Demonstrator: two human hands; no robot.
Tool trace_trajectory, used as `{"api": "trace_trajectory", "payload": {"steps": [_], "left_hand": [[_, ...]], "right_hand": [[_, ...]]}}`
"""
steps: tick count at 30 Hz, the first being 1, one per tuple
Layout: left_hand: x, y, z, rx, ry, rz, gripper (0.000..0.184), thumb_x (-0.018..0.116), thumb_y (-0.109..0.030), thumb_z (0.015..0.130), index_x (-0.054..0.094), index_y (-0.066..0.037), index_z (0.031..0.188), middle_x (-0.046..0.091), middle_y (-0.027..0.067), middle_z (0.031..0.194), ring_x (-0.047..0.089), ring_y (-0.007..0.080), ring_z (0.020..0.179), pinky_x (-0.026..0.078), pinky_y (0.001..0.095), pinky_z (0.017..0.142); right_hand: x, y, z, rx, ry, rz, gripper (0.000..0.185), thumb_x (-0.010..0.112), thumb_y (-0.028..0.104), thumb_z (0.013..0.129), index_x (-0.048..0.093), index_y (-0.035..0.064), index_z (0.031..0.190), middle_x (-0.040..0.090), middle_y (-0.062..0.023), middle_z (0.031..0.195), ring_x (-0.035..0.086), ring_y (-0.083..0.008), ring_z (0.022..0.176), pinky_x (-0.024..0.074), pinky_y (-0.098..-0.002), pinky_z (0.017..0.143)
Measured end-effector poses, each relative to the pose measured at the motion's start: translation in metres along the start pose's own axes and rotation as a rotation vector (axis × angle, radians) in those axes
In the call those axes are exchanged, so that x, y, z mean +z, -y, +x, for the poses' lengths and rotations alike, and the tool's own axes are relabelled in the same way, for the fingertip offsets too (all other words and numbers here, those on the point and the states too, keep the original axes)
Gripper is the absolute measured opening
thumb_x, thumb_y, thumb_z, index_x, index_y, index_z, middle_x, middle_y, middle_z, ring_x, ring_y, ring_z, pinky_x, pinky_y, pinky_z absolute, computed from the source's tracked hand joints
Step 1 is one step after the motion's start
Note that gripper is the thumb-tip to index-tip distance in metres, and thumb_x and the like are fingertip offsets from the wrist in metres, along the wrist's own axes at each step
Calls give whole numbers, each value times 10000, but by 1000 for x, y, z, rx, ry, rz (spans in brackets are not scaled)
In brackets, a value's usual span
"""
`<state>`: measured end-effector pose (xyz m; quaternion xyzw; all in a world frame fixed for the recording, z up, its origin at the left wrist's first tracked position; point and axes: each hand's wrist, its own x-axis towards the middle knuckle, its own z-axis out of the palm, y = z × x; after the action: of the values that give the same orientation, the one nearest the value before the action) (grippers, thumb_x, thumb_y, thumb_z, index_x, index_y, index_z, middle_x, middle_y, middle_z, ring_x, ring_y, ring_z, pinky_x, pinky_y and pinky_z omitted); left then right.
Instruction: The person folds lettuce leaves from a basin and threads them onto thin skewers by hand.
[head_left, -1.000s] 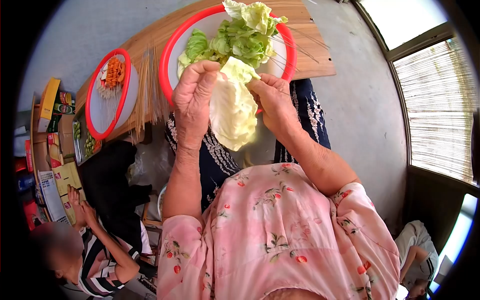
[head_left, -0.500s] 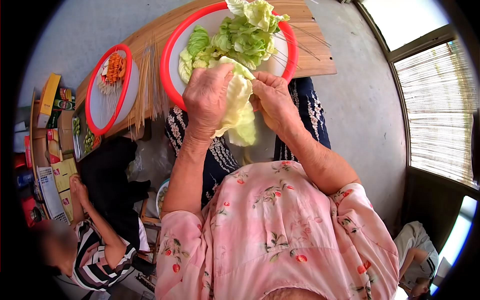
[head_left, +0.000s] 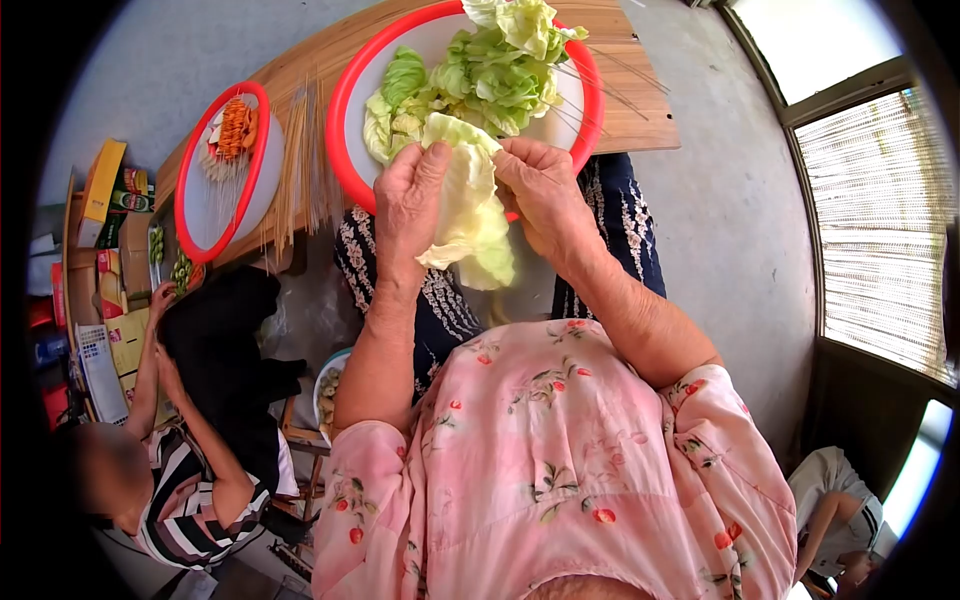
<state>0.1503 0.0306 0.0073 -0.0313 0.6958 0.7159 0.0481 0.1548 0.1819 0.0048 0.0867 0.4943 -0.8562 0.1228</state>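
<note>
A pale green cabbage leaf (head_left: 468, 205) hangs between my two hands, over my lap at the near edge of the red-rimmed basket (head_left: 343, 135). My left hand (head_left: 410, 195) pinches its left side, thumb on top. On the other side, the fingers of my right hand (head_left: 540, 185) are closed on the leaf's upper right edge. Behind them, a heap of green leaves (head_left: 490, 80) lies in the basket, with thin skewers (head_left: 615, 80) sticking out to the right over the wooden table (head_left: 640, 125).
Loose skewers (head_left: 300, 160) lie left of the basket. Beyond them is a smaller red-rimmed basket (head_left: 183, 205) with skewered orange and white food (head_left: 236, 130). One person (head_left: 205, 470) sits at lower left, another (head_left: 835, 510) at lower right. A bowl (head_left: 325, 390) stands by my left elbow.
The leaf has turned and folded in my hands, its lower part now bunched. My left hand has shifted slightly right. The person at lower left has reached a hand toward the green vegetables.
</note>
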Motion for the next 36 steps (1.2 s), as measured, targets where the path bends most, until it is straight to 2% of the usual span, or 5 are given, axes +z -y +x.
{"api": "trace_trajectory", "payload": {"steps": [6, 11, 18, 21, 36], "left_hand": [[2, 6, 0, -19, -98, -352, 362, 519, -345, 943, 585, 0, 1033, 629, 50, 891, 593, 99, 730, 494, 235, 615], [-4, 9, 2, -7, -116, -358, 401, 495, -365, 951, 583, 13, 1054, 634, 50, 884, 597, 109, 740, 497, 246, 629], [-2, 21, 0, 211, -330, 9, 352, 516, -344, 948, 588, -3, 995, 605, 17, 843, 541, 82, 728, 455, 229, 649], [-6, 25, 1, 277, -337, 35, 316, 523, -316, 949, 587, -11, 1001, 597, 12, 850, 521, 77, 717, 446, 227, 653], [-6, 32, 2, 144, -294, -305, 366, 517, -339, 949, 591, 6, 1046, 609, 20, 905, 539, 92, 781, 456, 232, 684]], "right_hand": [[11, 13, -27, -204, -9, -294, 442, 684, 248, 837, 572, -86, 1105, 632, -106, 871, 593, -149, 783, 510, -276, 695], [8, -1, -45, -539, 194, -778, 836, 820, 176, 634, 369, -74, 1291, 522, -205, 1054, 545, -333, 992, 468, -394, 848], [19, -18, -54, -672, 5, -821, 654, 702, 39, 702, 401, -62, 1273, 488, -207, 1100, 515, -326, 1019, 454, -370, 849], [11, -23, -51, -369, 14, -484, 570, 655, 39, 737, 440, -42, 1259, 515, -187, 1056, 544, -269, 939, 471, -337, 792], [5, -24, -45, -275, 74, -430, 454, 552, 51, 787, 489, -60, 1223, 553, -210, 1035, 560, -269, 919, 446, -309, 808]]}}
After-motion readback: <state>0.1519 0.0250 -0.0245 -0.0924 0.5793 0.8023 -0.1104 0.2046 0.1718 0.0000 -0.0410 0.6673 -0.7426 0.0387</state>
